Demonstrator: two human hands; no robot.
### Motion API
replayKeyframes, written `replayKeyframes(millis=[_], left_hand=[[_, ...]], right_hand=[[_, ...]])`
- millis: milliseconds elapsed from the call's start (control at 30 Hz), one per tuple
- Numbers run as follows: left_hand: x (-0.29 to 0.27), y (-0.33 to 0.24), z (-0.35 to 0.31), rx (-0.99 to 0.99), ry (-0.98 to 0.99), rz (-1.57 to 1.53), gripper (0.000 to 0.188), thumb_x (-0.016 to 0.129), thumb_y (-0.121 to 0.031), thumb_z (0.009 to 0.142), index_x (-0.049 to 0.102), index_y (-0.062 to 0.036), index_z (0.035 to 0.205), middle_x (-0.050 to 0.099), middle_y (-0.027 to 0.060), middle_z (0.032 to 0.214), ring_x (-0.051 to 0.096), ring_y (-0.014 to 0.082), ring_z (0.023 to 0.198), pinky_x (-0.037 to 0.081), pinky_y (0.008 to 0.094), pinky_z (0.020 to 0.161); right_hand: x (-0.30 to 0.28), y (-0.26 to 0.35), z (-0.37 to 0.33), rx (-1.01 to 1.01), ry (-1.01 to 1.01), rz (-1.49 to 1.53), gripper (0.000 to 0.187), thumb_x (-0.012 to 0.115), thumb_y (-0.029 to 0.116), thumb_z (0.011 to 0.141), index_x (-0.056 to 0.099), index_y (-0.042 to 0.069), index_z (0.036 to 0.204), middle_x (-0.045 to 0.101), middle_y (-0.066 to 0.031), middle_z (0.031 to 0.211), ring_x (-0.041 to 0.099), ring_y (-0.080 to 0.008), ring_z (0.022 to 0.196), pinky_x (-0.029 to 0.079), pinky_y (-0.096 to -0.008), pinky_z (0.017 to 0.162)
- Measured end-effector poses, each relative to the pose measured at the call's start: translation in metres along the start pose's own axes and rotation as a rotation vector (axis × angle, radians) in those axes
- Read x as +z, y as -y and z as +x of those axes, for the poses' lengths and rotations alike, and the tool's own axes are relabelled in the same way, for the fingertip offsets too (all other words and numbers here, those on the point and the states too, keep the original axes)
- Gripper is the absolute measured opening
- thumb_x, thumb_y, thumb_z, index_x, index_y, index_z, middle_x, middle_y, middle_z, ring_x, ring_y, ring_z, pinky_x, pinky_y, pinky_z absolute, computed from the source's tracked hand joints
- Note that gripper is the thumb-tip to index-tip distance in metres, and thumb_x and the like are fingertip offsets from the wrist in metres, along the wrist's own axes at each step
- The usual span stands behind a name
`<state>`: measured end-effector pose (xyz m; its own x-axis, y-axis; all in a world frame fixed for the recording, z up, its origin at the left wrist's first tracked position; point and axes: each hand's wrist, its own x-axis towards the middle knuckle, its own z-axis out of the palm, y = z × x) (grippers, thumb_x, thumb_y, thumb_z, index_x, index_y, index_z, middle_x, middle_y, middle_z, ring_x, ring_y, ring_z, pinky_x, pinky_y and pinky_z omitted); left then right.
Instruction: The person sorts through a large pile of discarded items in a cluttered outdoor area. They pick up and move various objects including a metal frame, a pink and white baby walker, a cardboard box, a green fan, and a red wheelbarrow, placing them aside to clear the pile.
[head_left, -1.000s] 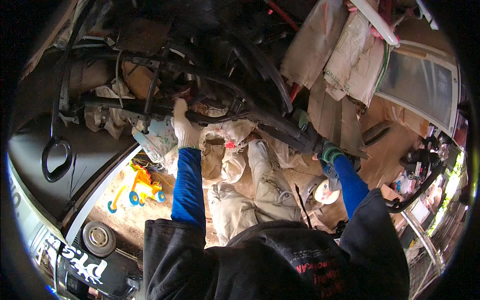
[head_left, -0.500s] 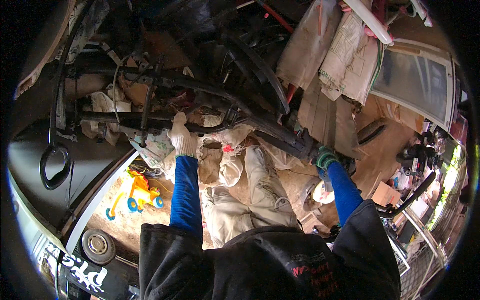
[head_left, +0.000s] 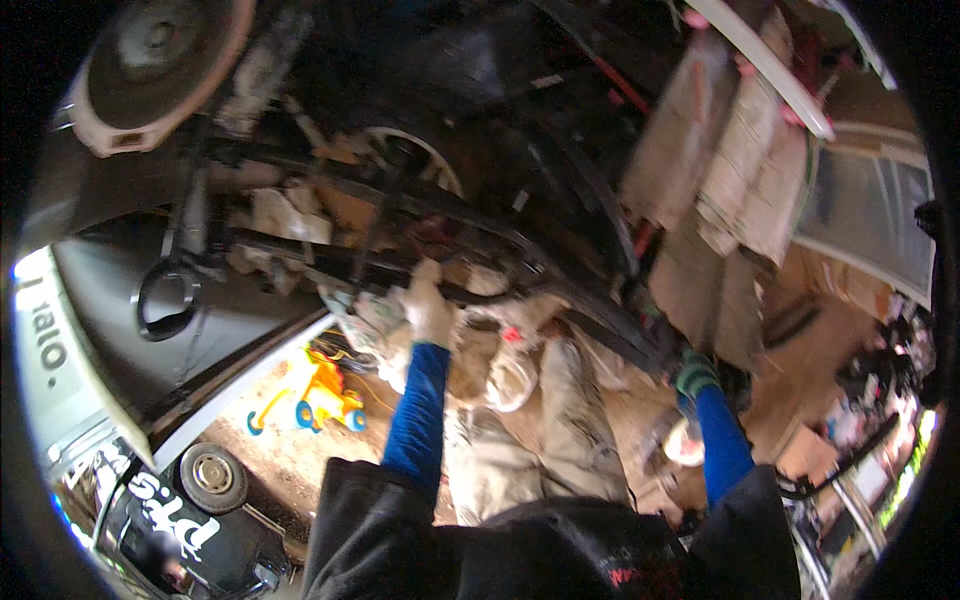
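Note:
A long black tubular metal frame (head_left: 480, 222) stretches across in front of me, sloping from upper left down to the right. My left hand (head_left: 430, 305), in a whitish glove, is closed around its lower tube near the middle. At the frame's right end, my right hand (head_left: 697, 376), in a green striped glove, grips it; the fingers are partly hidden and blurred. Below the frame, pale crumpled sacks (head_left: 512, 380) lie by my legs. A black ring-shaped part (head_left: 165, 300) hangs at the frame's left end.
A yellow toy with blue wheels (head_left: 325, 395) stands on the dirt floor to the left, near a small tyre (head_left: 213, 477). Folded sacks (head_left: 755, 180) hang at upper right beside a framed glass panel (head_left: 868, 205). A large round-faced object (head_left: 160, 60) is at upper left.
My view has swung up and to the left, so everything sits lower and further right. The round-faced object has come into view. Both hands keep their places on the frame.

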<state>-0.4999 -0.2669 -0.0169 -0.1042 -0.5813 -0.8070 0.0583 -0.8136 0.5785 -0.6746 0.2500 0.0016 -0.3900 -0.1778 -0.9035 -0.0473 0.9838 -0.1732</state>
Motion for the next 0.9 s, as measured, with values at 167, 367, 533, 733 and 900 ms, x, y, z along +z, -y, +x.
replayKeyframes(millis=[167, 367, 533, 733, 900], left_hand=[[-0.008, 0.013, 0.012, 0.071, 0.033, 0.006, 0.036, 0.073, -0.01, 0.088, 0.063, -0.0016, 0.121, 0.068, 0.0077, 0.11, 0.066, 0.0227, 0.092, 0.056, 0.0389, 0.079], [-0.01, 0.015, 0.016, 0.204, 0.015, 0.005, 0.027, 0.074, -0.005, 0.086, 0.06, -0.0042, 0.11, 0.066, 0.0041, 0.095, 0.064, 0.0179, 0.081, 0.054, 0.0358, 0.071], [0.003, 0.003, 0.002, 0.021, -0.076, -0.062, 0.025, 0.074, -0.005, 0.087, 0.06, -0.0034, 0.108, 0.067, 0.0051, 0.094, 0.065, 0.0192, 0.081, 0.055, 0.0366, 0.071], [-0.006, 0.004, 0.005, 0.123, 0.012, 0.073, 0.029, 0.07, -0.006, 0.089, 0.064, -0.0025, 0.116, 0.069, 0.008, 0.105, 0.068, 0.0229, 0.096, 0.056, 0.0387, 0.085], [-0.014, 0.006, 0.006, 0.03, 0.137, 0.044, 0.024, 0.065, -0.018, 0.094, 0.067, -0.0076, 0.116, 0.067, 0.0032, 0.104, 0.065, 0.0184, 0.097, 0.054, 0.036, 0.084]], right_hand=[[0.005, -0.008, 0.028, -0.178, -0.028, -0.238, 0.053, 0.06, 0.036, 0.094, 0.052, 0.012, 0.141, 0.064, -0.0182, 0.128, 0.064, -0.0333, 0.108, 0.051, -0.0444, 0.092], [-0.037, 0.024, 0.01, -0.001, -0.174, -0.682, 0.062, 0.066, 0.056, 0.086, 0.068, 0.005, 0.123, 0.066, -0.0264, 0.124, 0.064, -0.0402, 0.112, 0.05, -0.0511, 0.095], [-0.044, 0.094, 0.116, -0.651, -0.525, -0.448, 0.031, 0.074, 0.032, 0.085, 0.072, 0.003, 0.096, 0.071, -0.0221, 0.094, 0.069, -0.0387, 0.088, 0.055, -0.0456, 0.075], [-0.001, 0.098, 0.224, -0.072, -0.64, 0.178, 0.025, 0.072, 0.026, 0.089, 0.071, 0.002, 0.097, 0.072, -0.0196, 0.086, 0.068, -0.0351, 0.072, 0.054, -0.0469, 0.064], [-0.006, 0.085, 0.232, 0.057, -0.548, 0.464, 0.025, 0.071, 0.026, 0.09, 0.071, 0.002, 0.098, 0.072, -0.0192, 0.086, 0.068, -0.0349, 0.073, 0.054, -0.0473, 0.065]])
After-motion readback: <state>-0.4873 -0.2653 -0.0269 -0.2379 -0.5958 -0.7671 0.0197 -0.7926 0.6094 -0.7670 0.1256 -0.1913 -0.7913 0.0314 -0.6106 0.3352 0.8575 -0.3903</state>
